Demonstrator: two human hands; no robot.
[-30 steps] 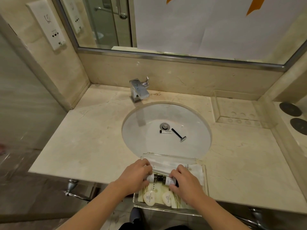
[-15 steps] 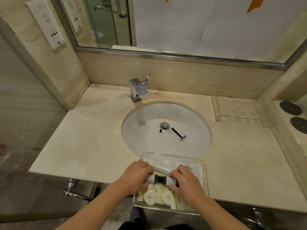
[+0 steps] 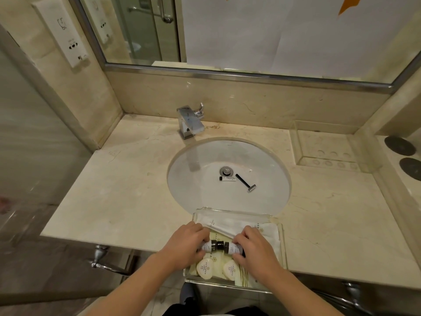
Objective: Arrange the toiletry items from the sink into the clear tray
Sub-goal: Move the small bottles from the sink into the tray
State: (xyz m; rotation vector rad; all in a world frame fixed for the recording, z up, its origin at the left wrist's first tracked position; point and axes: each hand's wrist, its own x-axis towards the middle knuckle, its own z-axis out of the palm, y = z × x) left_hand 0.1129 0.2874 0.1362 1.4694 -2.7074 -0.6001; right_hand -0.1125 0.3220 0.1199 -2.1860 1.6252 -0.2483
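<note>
Clear tray [image 3: 283,242] on the tabletop already holds sachets and two round soaps [image 3: 205,266], both hands, left [image 3: 185,244] and right [image 3: 255,247], each gripping a small bottle [image 3: 210,245] inside it, while a razor [image 3: 245,183] and small tube [image 3: 227,178] remain in the sink [image 3: 193,179].

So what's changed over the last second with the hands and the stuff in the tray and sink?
Nothing has visibly changed. The left hand and right hand each keep hold of a small dark-capped white bottle, cap to cap over the clear plastic tray. The black razor and small white tube remain in the white sink basin.
</note>
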